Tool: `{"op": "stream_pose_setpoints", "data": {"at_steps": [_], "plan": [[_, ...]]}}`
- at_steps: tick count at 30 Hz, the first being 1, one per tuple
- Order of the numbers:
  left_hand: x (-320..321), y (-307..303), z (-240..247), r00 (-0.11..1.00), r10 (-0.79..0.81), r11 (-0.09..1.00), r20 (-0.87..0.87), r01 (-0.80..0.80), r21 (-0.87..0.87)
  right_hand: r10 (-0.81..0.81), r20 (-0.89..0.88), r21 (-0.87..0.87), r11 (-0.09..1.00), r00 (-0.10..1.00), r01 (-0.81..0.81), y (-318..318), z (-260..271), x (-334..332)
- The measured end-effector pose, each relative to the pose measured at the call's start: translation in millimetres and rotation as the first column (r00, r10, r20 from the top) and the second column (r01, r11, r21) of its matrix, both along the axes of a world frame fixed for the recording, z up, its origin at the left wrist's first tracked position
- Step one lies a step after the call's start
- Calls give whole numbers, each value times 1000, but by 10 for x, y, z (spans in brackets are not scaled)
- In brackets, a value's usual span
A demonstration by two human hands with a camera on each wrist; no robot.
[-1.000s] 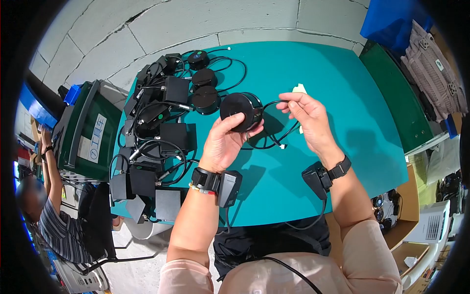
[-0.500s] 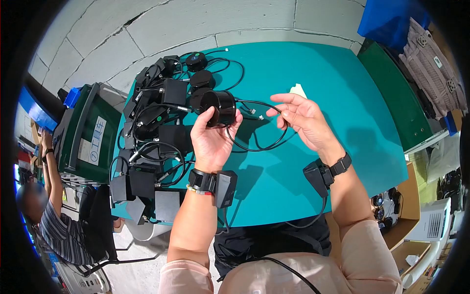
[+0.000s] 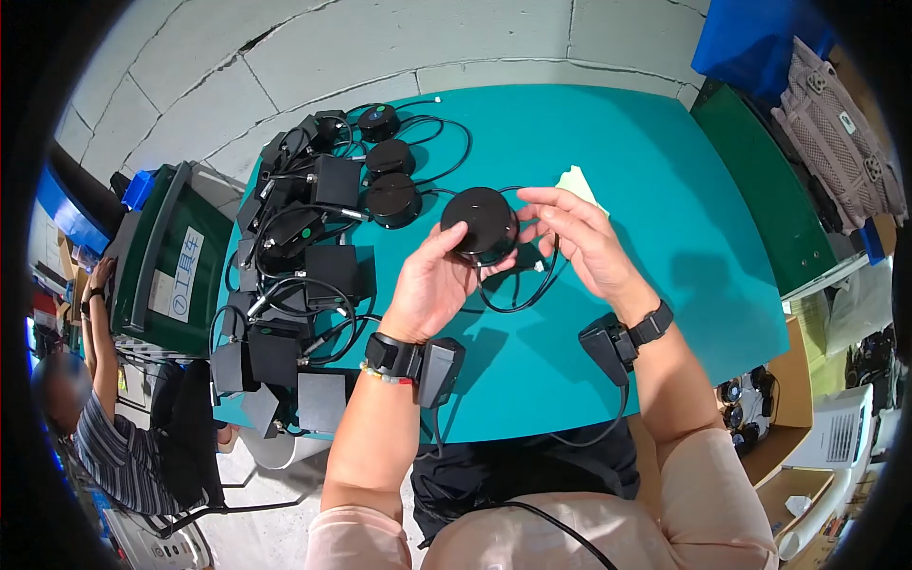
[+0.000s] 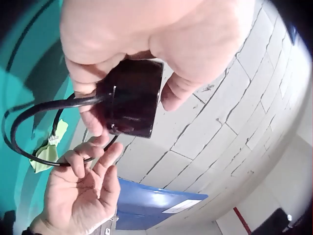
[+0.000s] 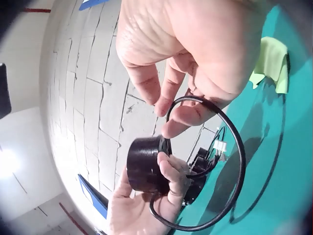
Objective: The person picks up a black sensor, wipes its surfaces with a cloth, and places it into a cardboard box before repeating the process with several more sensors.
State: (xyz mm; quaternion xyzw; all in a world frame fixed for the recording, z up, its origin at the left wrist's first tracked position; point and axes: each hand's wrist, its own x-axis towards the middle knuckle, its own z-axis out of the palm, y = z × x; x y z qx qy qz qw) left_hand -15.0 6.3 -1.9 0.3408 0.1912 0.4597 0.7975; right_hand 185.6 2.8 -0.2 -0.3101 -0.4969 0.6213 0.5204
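My left hand (image 3: 432,290) grips a black, round, puck-shaped device (image 3: 480,220) above the teal table, thumb on its flat face and fingers beneath. A black cable (image 5: 240,161) leaves the device's side and hangs in a loop. To the right, my right hand (image 3: 591,245) has its fingers bent around part of that loop, close beside the device. In the right wrist view, the cable crosses the lower fingers while the index finger and thumb stand apart. A small white connector (image 5: 220,146) shows at the cable's end.
More round black devices (image 3: 392,201) and a pile of black boxes (image 3: 337,180) with cables cover the table's left side. A pale green cloth (image 3: 581,187) lies behind my right hand. Green cabinets (image 3: 195,252) flank the table, and another person (image 3: 119,437) sits at far left.
The device was tipped onto its side and shifted left half a second ago; now its flat face is up again, farther right. My right hand stays nearby with the cable at its fingers.
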Motion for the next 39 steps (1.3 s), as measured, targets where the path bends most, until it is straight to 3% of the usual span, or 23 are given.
{"op": "stream_pose_setpoints", "data": {"at_steps": [3, 6, 11, 13, 16, 20, 24, 27, 30, 32, 34, 37, 39], "plan": [[0, -29, 3, 998, -60, 998, -31, 60, 10, -80, 260, 46, 996, 962, 70, -24, -19, -58], [15, -16, -45, 991, -127, 992, -35, 127, 11, -19, 275, -49, 998, 961, 34, -9, -15, -43], [-14, -15, -12, 984, -125, 988, -130, 136, 76, -25, 10, -255, 967, 1000, 27, 10, 64, 26], [-31, -20, 3, 976, -54, 993, -210, 75, 93, -40, -79, -473, 881, 996, -2, 21, 45, 75], [-23, -21, 4, 954, 9, 989, -300, 36, 144, -63, -51, -544, 839, 997, 25, 34, 14, -4], [-28, -9, 0, 960, 16, 993, -280, 17, 114, -71, -26, -581, 813, 997, 43, 42, -16, -40], [-9, -18, 5, 949, 34, 991, -314, 7, 130, -93, -35, -566, 822, 995, 57, 46, -20, -34], [-23, -31, 13, 936, 63, 992, -345, -21, 123, 33, -19, -538, 842, 999, -38, 55, -46, 10], [-31, -40, 38, 933, 74, 991, -353, -30, 128, 54, -52, -378, 923, 997, -69, 31, -47, -68], [-16, -6, -60, 930, 84, 993, -357, -46, 112, 45, 121, -180, 983, 992, -22, -3, -32, -106], [12, -38, -73, 809, 267, 959, -524, -168, 228, 48, 183, -154, 988, 982, -19, -39, -56, -159], [-35, -56, -15, 776, 329, 931, -539, -170, 323, -82, 228, -145, 982, 970, 117, -96, -90, -284], [-51, -31, -68, 714, 367, 913, -597, -153, 378, -30, 231, -133, 989, 972, 62, -67, -161, -278]]}}
